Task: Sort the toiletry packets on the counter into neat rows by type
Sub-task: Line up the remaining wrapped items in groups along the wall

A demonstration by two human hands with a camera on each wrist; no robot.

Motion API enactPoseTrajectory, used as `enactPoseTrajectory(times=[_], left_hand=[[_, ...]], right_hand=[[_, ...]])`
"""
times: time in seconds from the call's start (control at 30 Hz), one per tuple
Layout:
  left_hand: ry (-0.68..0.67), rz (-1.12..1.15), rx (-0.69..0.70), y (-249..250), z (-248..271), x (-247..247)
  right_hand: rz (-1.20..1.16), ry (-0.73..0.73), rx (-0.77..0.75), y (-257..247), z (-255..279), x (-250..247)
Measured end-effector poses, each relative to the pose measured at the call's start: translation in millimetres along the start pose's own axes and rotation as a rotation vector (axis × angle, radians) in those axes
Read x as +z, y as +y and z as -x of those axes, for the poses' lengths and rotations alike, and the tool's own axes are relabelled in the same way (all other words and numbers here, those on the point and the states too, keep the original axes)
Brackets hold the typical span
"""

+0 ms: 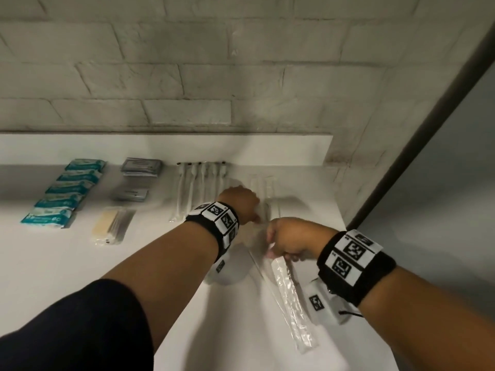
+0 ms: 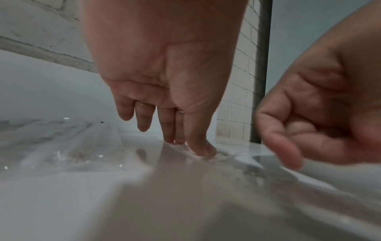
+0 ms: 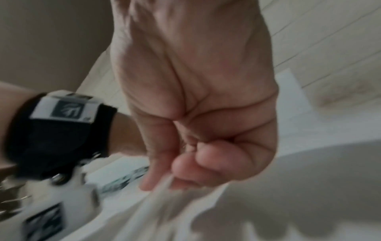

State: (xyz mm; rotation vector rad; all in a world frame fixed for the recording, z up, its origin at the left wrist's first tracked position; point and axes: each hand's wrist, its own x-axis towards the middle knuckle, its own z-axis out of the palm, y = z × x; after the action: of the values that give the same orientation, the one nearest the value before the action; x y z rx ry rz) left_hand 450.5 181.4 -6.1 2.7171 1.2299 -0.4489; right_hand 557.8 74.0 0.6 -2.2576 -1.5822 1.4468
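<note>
Head view: the long clear sleeve packet [image 1: 292, 298] was seen lying on the white desk [image 1: 80, 263] with its long axis running from about 11 o'clock, under the right hand [image 1: 290, 241], down to 5 o'clock near the desk's front edge. Its far end was pinched by the right hand, fingers curled in against the thumb; the right wrist view, though blurred, showed the same curled pinch on thin film. The left hand [image 1: 239, 200] was placed just beyond, at 11 o'clock from the right, with straight fingers pressed down on the clear packets [image 1: 263, 188] already laid there; the left wrist view showed the fingertips [image 2: 203, 149] flat on the plastic. The gathered row of like packets therefore lay at 12 o'clock from the held end, close by. The right hand was judged the nearer to carry it, the packet needing to be swung until its axis pointed toward 12 o'clock alongside the toothbrush row [image 1: 199, 183].
</note>
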Motion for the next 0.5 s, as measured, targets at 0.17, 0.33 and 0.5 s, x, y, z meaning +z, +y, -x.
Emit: enactPoseTrajectory(times=[0.17,0.33,0.5], left_hand=[[-0.009,0.02,-0.009,-3,-1,2],[0.003,0.072,-0.025,-7,-4,5],[-0.005,0.081,-0.028,-9,-9,9]], right_hand=[[-0.159,0.228,-0.118,12,20,-67],[-0.715,0.591,-0.127,30,31,-117],[-0.784,0.587,0.022,40,7,-82]])
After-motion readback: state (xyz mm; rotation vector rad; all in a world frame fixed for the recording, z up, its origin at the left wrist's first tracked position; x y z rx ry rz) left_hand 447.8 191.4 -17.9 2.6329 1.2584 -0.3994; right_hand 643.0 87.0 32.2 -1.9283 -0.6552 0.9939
